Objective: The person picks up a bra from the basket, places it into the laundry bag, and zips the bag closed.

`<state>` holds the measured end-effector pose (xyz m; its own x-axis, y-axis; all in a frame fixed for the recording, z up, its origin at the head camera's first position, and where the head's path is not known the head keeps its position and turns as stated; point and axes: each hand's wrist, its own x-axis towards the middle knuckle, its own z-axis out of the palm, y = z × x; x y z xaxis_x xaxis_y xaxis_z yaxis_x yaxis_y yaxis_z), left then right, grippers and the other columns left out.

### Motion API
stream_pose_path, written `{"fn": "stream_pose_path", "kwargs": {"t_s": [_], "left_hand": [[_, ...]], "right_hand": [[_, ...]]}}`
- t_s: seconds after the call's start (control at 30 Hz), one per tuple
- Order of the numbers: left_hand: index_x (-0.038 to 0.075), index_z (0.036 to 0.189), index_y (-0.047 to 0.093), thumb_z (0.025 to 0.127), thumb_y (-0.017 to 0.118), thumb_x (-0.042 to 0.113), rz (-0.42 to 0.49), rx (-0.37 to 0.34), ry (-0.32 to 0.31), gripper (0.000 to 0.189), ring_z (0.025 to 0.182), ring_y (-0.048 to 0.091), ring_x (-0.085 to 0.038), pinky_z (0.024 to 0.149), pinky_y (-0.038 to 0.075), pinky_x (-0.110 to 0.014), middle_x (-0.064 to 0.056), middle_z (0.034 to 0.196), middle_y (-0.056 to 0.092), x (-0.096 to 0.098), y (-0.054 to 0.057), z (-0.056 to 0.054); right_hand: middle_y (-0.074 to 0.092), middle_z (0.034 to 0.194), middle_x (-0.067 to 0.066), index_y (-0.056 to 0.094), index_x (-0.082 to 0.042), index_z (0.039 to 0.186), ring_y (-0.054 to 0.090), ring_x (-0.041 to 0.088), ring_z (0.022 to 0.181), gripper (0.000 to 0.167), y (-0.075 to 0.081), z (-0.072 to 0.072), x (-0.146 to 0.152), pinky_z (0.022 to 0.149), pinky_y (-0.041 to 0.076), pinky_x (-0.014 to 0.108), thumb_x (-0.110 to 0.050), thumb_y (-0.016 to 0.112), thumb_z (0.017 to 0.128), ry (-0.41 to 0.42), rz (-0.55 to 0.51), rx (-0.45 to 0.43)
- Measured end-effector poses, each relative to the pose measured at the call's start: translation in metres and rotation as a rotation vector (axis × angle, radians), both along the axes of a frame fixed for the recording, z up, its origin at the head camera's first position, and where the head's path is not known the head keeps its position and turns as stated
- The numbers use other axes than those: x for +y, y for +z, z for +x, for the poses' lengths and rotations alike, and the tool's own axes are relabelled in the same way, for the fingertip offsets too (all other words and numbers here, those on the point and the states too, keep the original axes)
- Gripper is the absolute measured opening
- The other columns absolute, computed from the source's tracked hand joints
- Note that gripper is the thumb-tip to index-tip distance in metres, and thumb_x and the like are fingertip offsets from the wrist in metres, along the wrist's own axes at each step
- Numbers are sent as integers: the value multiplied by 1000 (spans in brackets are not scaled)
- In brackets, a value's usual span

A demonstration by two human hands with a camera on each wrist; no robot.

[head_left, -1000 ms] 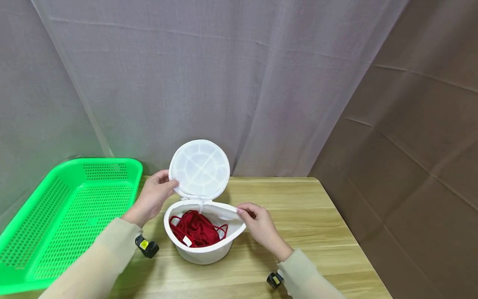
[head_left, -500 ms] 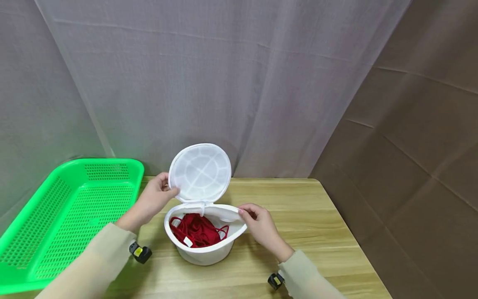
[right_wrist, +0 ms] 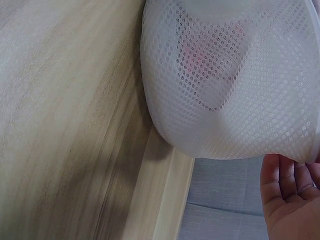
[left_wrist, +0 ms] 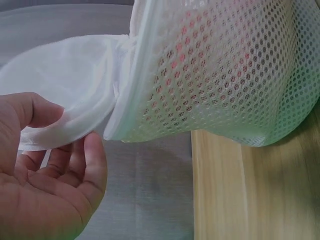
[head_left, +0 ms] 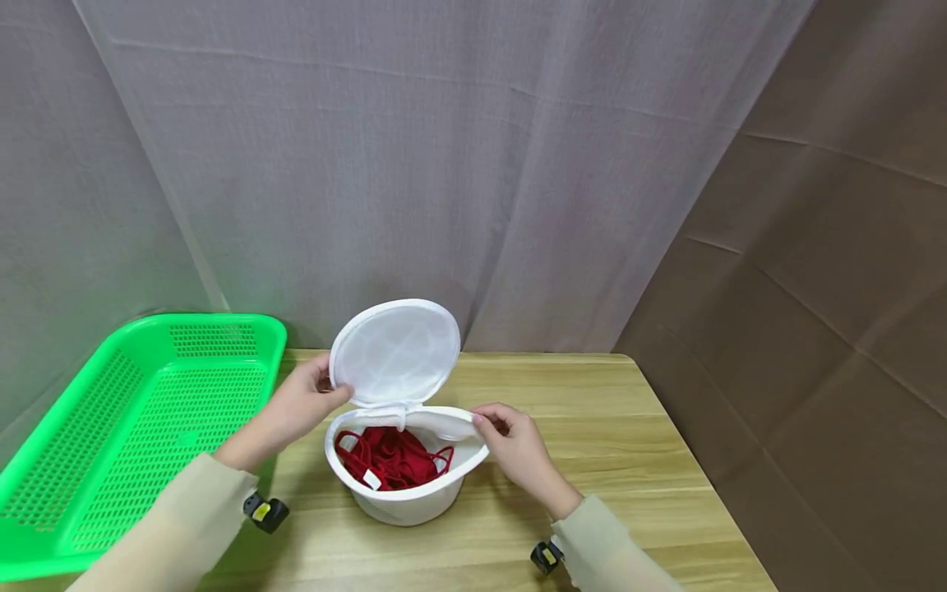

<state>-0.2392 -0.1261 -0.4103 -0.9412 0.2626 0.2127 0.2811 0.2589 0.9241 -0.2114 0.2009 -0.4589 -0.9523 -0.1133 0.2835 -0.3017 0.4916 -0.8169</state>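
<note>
A white mesh laundry bag [head_left: 407, 508] stands on the table with its round lid [head_left: 395, 349] tilted up at the back. Inside lies a crumpled red garment [head_left: 395, 456] with thin straps and a white tag. My left hand [head_left: 299, 403] pinches the lid's left edge between thumb and fingers; the left wrist view shows the thumb on top of the lid [left_wrist: 75, 75] and the fingers beneath. With thumb and fingers my right hand [head_left: 518, 448] grips the right side of the bag's rim, pulling it to a point. In the right wrist view the thumb is out of sight.
A green plastic basket [head_left: 170, 427] with perforated walls stands at the left of the wooden table [head_left: 577, 460]. Grey cloth [head_left: 385, 164] hangs behind the table, and brown cloth [head_left: 829, 329] covers the right side.
My left hand has moved slightly down and left, tipping the lid forward and lower over the bag. The right hand keeps its grip on the rim almost unmoved.
</note>
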Motion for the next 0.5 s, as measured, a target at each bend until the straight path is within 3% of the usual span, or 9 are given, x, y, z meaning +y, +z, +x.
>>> {"fn": "stream_pose_path", "kwargs": {"t_s": [0.33, 0.5], "left_hand": [[2, 96, 60, 81, 64, -6, -116, 50, -59, 18, 84, 60, -20, 72, 52, -29, -8, 91, 64, 1, -2, 10], [8, 91, 59, 75, 64, -9, -163, 47, -74, 24, 90, 60, -21, 82, 48, -38, -4, 91, 63, 2, -6, 14]], "right_hand": [[68, 85, -1, 72, -13, 97, 60, 14, 74, 9, 1, 1, 0, 65, 52, 26, -13, 64, 94, 11, 11, 12], [66, 83, -6, 72, -15, 97, 60, 13, 75, 12, -2, 1, 1, 67, 52, 27, -8, 63, 94, 4, 26, 13]]}}
